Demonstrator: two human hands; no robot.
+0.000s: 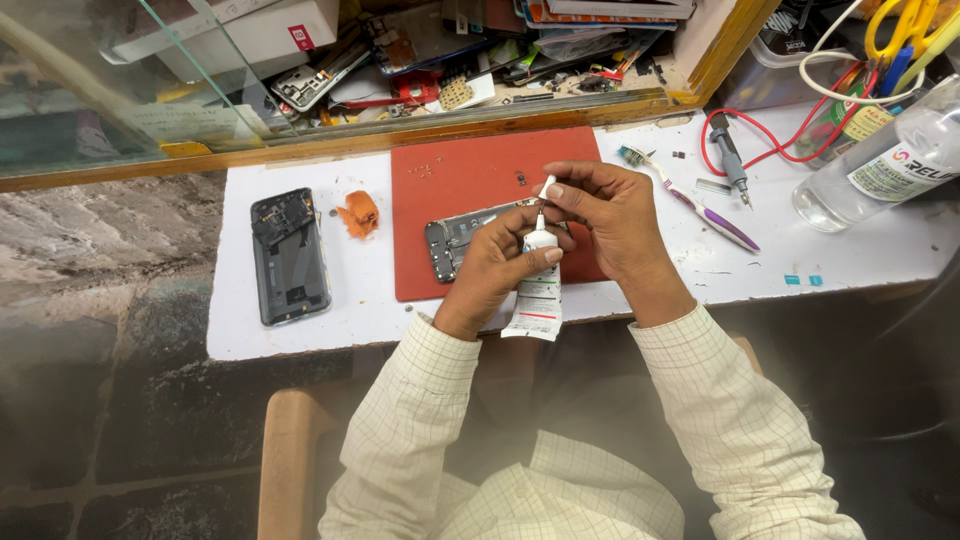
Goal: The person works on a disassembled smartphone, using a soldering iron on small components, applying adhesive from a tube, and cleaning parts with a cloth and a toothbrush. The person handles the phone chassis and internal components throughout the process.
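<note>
Soft white plastic glue tube with glossy printed skin, matt red rubbery mat, smooth white laminate table, varnished wood counter edge, clear glossy plastic bottle, checked cotton sleeve, dark glossy opened phone

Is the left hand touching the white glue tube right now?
Touching. The head view shows the left hand with its fingers wrapped around the white tube above the red mat.
</note>
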